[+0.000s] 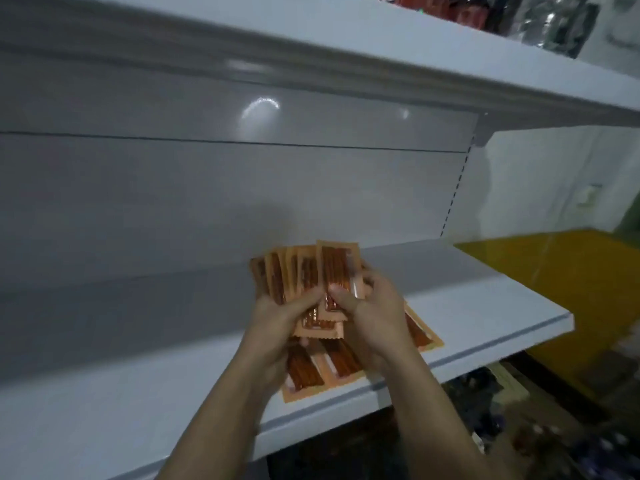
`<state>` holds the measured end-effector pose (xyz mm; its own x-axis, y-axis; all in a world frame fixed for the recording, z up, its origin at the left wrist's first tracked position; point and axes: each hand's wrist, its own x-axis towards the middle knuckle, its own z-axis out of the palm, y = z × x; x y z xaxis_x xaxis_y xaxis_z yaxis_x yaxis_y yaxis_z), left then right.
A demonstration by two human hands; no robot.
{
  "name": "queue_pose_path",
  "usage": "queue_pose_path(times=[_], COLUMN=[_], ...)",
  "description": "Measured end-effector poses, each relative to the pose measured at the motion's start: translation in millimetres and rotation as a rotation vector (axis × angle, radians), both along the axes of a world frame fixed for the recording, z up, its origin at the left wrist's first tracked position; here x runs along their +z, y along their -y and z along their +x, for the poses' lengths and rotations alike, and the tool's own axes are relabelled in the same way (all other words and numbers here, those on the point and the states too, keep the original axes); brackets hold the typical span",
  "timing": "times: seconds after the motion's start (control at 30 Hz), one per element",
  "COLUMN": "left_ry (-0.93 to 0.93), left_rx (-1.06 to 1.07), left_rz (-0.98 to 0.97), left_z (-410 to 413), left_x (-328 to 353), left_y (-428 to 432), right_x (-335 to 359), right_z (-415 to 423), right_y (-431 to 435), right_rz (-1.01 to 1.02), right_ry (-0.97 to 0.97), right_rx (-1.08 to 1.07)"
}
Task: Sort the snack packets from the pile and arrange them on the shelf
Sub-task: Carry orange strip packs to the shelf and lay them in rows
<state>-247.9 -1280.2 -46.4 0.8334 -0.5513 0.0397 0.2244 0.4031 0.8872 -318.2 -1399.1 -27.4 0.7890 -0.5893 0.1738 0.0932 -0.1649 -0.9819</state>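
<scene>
**A:** Where are the snack packets now?

**B:** A bundle of packets (304,271) is held up like a fan above the shelf (485,296), about the middle of its length. Some loose packets (308,368) lie flat under the hands, close to the front edge of the shelf. One of them reaches out to the right of the wrist.

**A:** And the hands?

**B:** They are together. The left hand (282,318) grips the lower part of the fan, with the thumb across the front. The right hand (374,306) pinches the front packet at its lower half. So both are clamped on the bundle.

**A:** How will these packets handle?

**B:** I judge them light, thin and flat, with a smooth film that slides easily, one over another. The sticks inside seem to give some stiffness along the length, but the picture is blurred, so I am not sure.

**A:** Where is it best to take hold?

**B:** At the short sealed end, with the thumb on one face and the fingers behind. Squeeze the whole bundle, otherwise the middle ones may slip out. The flat ones are better lifted by a corner.
</scene>
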Motion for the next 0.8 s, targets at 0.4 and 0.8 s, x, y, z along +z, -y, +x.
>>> queue_pose_path(times=[0.4, 0.8], left_ry=[0.055, 0.037], left_rx=[0.592, 0.555], left_rz=[0.133, 0.28], left_z=[38, 64], left_x=[-3, -10], left_y=[-4, 2], right_x=[8, -18], right_z=[114, 174], right_y=[110, 113], right_rz=[0.104, -0.367], right_ry=[-0.265, -0.445], right_rx=[0.133, 0.24])
